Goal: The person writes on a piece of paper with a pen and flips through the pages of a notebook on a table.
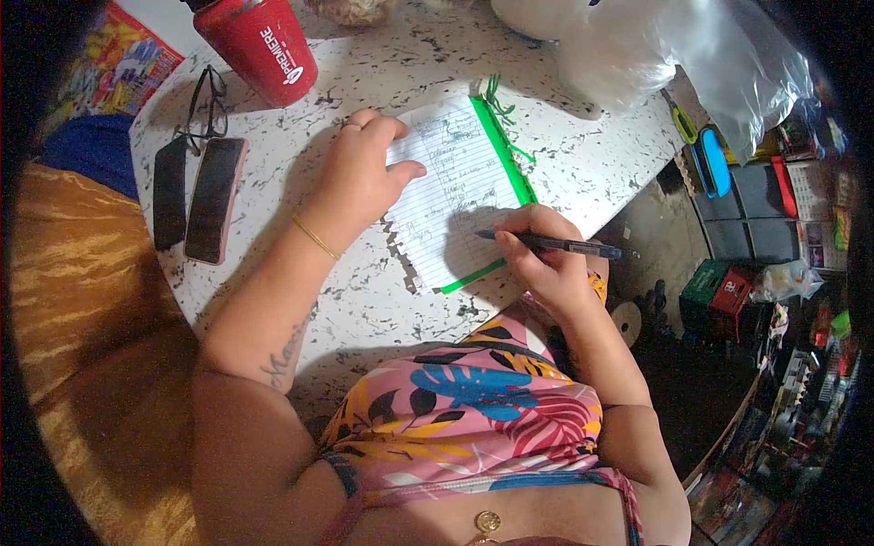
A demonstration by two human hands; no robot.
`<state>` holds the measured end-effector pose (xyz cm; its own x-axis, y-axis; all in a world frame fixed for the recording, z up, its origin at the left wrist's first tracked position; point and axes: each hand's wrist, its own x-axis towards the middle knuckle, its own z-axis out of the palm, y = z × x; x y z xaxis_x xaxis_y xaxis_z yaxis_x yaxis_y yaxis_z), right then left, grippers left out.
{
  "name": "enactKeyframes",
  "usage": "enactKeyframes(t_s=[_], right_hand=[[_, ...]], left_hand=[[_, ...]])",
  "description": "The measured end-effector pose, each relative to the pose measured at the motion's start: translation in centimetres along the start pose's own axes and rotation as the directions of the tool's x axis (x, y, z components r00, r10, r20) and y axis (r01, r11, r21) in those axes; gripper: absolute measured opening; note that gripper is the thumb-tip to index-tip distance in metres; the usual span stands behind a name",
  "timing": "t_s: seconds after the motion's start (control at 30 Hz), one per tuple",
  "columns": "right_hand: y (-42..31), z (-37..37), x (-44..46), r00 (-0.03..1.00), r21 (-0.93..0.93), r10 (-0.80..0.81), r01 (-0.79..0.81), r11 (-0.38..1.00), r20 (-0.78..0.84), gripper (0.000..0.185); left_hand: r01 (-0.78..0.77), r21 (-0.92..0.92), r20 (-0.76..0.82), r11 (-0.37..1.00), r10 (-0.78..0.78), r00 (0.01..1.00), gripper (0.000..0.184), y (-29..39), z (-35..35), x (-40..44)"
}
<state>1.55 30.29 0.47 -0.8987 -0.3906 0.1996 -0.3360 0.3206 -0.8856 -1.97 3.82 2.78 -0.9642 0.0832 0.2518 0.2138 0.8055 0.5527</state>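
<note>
Black pen (557, 244) is pointing left over paper (460, 168), right hand (553, 271) pinching it, loosely spread left hand (367, 171) touching paper's edge.

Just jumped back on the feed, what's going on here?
A person sits at a speckled table with a lined page in front of them, already partly filled with handwriting. Their right hand grips a dark pen, its tip over the lower part of the page; I can't tell whether it touches the paper. The left hand lies at the page's left edge. A phone and a red tumbler stand off to the left, unheld.
</note>
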Motion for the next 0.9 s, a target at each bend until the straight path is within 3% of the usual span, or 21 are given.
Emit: enactKeyframes(t_s=[0.17, 0.27, 0.47, 0.77, 0.9], right_hand=[[0.08, 0.15, 0.08, 0.999, -0.016, -0.028, 0.028, 0.999, -0.023, 0.010], [-0.15, 0.06, -0.11, 0.999, 0.003, 0.043, -0.043, 0.999, -0.032, 0.010], [0.32, 0.03, 0.04, 0.999, 0.000, -0.046, 0.046, 0.999, -0.024, 0.009], [0.32, 0.08, -0.22, 0.993, 0.050, 0.106, -0.104, 0.993, -0.043, 0.010], [0.79, -0.49, -0.33, 1.000, 0.009, -0.017, 0.017, 1.000, 0.018, 0.005]], left_hand=[[0.009, -0.005, 0.000, 1.000, -0.009, 1.000, 0.037, -0.04, 0.09, -0.08], [0.014, -0.001, 0.005, 1.000, -0.014, 1.000, 0.037, -0.04, 0.10, -0.01], [0.001, 0.008, -0.001, 1.000, -0.001, 1.000, 0.038, -0.13, 0.14, -0.03], [-0.009, -0.006, -0.003, 1.000, 0.009, 1.000, 0.038, -0.39, 0.27, -0.09], [-0.008, 0.003, 0.000, 1.000, 0.008, 1.000, 0.039, -0.31, 0.20, -0.07]])
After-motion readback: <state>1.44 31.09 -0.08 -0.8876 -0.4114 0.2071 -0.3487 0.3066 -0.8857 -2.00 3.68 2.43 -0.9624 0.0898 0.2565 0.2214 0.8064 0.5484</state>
